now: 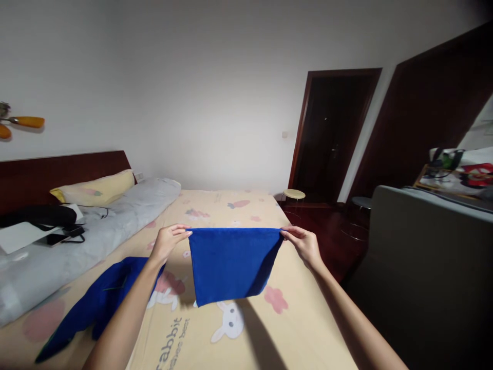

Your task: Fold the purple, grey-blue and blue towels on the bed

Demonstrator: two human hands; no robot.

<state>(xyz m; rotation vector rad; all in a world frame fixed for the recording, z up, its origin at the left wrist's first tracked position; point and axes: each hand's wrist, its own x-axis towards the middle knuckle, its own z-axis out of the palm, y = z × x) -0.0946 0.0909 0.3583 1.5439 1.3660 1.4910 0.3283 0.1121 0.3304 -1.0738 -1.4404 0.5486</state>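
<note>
Both hands are pinched shut on a blue cloth: the left hand and right hand each grip a top corner, and it is held hanging above the bed.

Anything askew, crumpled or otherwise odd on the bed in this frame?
Mostly tidy. The left hand and right hand pinch the top corners of a blue cloth, which hangs level above the bed sheet. The only untidy item is a second blue garment, lying rumpled under the left forearm.

Dim indoor light, dark doorway, bowed wide-angle edges, soft shadows
</note>
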